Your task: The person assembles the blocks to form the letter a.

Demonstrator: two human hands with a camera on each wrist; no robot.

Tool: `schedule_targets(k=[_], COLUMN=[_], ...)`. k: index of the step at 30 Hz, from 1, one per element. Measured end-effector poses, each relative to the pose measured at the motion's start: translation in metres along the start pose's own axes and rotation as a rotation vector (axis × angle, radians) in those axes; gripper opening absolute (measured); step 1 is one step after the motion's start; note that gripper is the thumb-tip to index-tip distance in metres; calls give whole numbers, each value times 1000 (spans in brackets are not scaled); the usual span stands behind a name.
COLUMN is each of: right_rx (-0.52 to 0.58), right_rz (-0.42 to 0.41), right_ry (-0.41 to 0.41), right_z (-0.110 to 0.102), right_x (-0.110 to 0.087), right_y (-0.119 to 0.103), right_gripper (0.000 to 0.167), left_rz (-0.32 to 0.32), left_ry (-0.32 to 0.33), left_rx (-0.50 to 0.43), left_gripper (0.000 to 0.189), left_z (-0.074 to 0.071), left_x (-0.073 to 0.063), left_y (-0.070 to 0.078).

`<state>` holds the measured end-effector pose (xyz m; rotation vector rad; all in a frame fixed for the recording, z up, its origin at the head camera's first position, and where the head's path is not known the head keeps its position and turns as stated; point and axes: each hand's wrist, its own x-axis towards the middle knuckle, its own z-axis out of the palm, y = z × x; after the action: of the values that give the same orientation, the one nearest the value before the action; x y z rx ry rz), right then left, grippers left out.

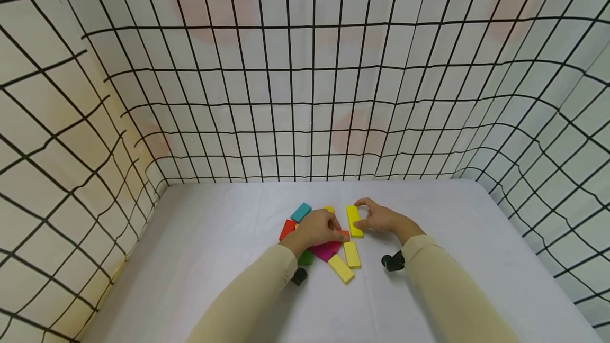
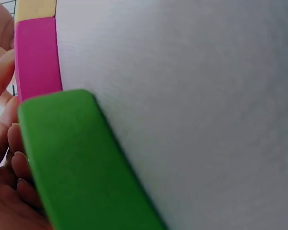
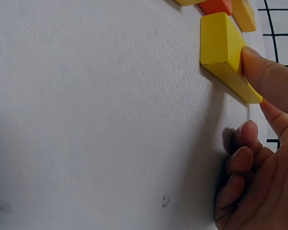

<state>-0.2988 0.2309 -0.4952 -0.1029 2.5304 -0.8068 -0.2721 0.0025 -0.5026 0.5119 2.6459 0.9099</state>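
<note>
In the head view my right hand (image 1: 381,219) holds a bright yellow block (image 1: 352,221) between thumb and forefinger at the pile's right side. The right wrist view shows the thumb on this yellow block (image 3: 225,45), with the other fingers curled beside it. My left hand (image 1: 316,227) reaches over the pile, thumb and forefinger at an orange block (image 1: 344,235) partly hidden under them. Beneath this hand lie a magenta block (image 1: 326,250) and a green block (image 1: 305,258). The left wrist view has the green block (image 2: 81,158) close up, curled fingers behind it.
Two pale yellow blocks (image 1: 352,255) (image 1: 341,269) lie at the pile's near side. A blue block (image 1: 301,213) and a red block (image 1: 287,229) are on its left. Black wire mesh (image 1: 312,102) runs along the back and sides of the white table (image 1: 200,247).
</note>
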Motion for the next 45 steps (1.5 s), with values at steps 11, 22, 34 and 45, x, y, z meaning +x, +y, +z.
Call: schedule_targets(k=[11,22,34,45], right_rx=[-37,-30,-31,-22], right_rz=[52,43,7,-30], right_ry=[45,30,23,22], right_z=[8,7,6,6], right_x=[1,-2,-3,-4], right_y=[-8,-8,-7,-5], right_gripper=[68,71,73,71], left_rz=[57,45,11,15], left_ry=[-30,-128,-71,-7], left_rx=[3,-82,42,134], left_gripper=[28,22,27,31], left_z=[0,-9,-3,5], left_x=[-3,-3,-5,-4], left_y=[0,-4,9,11])
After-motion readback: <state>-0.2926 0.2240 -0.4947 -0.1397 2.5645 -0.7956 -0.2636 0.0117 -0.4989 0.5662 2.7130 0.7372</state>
